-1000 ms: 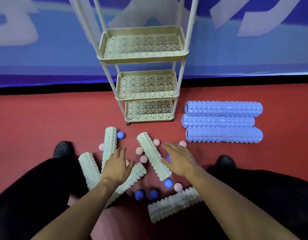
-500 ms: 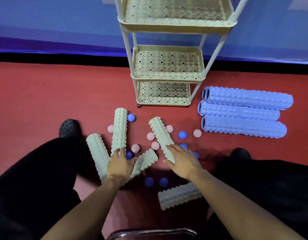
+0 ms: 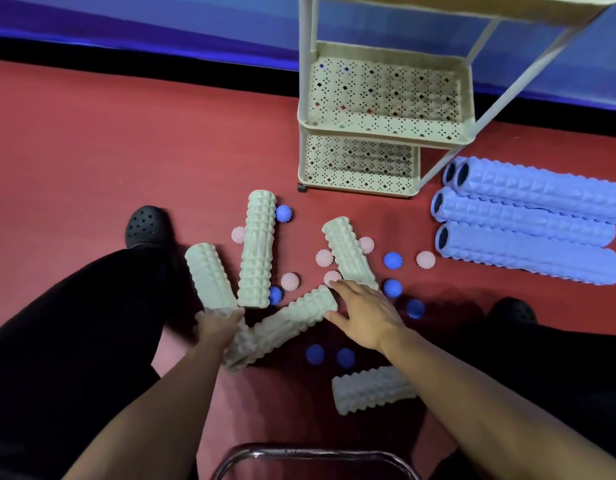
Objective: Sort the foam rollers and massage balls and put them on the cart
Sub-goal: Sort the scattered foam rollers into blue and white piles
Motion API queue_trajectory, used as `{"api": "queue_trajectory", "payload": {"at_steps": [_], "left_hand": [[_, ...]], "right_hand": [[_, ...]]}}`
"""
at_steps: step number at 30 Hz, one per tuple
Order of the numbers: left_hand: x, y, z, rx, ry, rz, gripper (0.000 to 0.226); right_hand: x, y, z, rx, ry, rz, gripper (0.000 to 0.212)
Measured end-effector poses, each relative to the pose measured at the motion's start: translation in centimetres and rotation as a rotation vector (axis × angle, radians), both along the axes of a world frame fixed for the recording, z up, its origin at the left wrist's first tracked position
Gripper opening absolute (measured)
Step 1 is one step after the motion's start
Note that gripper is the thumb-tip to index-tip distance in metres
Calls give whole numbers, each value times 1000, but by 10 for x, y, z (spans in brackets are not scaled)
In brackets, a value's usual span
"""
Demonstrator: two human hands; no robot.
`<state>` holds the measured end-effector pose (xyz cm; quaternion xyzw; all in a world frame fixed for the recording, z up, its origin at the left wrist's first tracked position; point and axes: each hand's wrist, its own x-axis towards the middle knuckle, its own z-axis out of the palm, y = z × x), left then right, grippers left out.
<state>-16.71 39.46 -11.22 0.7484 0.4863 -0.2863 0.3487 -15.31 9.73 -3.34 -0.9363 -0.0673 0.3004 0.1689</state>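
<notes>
The left hand [image 3: 218,327] curls over the near end of a pale green roller [image 3: 209,282], grasping it where it crosses a second green roller [image 3: 289,323] that lies slanted on the floor. The right hand [image 3: 365,317] is released, fingers spread flat, its fingertips [image 3: 336,285] touching or just short of the far end of that slanted roller and a pink ball [image 3: 330,277]; which of them it reaches for cannot be told.

Taking the cart [image 3: 386,133] as landmark: three more green rollers lie on the red floor [image 3: 92,150] in front of it, toward the person, one upright in the frame [image 3: 256,247], one angled [image 3: 348,254] and one nearest the person [image 3: 368,389]. Pink and blue spiky balls [image 3: 393,261] are scattered among them. The long blue rollers [image 3: 528,237] lie stacked side by side just right of the cart. Its visible shelves hold nothing.

So the sorting seems barely begun: the step in hand looks like gathering the short green rollers. The next move likely calls for the right hand to close round a roller, then both hands to lift clear of the loose balls and carry up to a cart shelf, laying the rollers lengthwise so they do not roll off.
</notes>
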Motion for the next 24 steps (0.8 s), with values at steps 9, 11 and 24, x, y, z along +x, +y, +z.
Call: {"api": "queue_trajectory", "payload": {"at_steps": [9, 11, 24], "left_hand": [[-7, 7, -7, -133, -9, 207, 63], [-8, 5, 1, -147, -54, 277, 55], [-18, -57, 139, -452, -473, 139, 35]], "right_hand": [[0, 18, 8, 34, 16, 11, 68], [3, 18, 14, 30, 5, 16, 68], [0, 22, 104, 270, -88, -284, 67]]}}
